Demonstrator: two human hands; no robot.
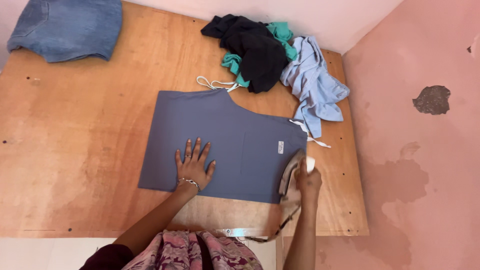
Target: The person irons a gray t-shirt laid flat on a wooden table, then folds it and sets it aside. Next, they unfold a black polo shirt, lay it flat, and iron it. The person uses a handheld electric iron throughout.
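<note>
The fingers of the right hand [308, 181] are clenched around the handle of a clothes iron with a pale body and metal soleplate [291, 173], which stands tilted on its edge at the right border of a folded grey-blue cotton garment [225, 142]. The left hand [193, 164] is released and spread, all fingers flat and pressing on the lower middle of the cloth; it holds nothing.

To do this pressing well, the person would best keep the flat palm well apart from the soleplate, holding the fabric taut against the iron's pull. The iron should be laid fully flat before gliding and moved steadily, since a pause could scorch the cloth. The dangling cord [280, 227] below the table edge could snag, so it wants slack.

The garment lies smooth in the middle of a bare orange-brown plywood table [80, 150], with a patch pocket, a small white label and white tie strings [215, 84] trailing from its upper edge. Near its top right corner sits a heap of black, teal and light blue clothes [280, 60]; folded blue denim [67, 30] rests at the far left corner.
</note>
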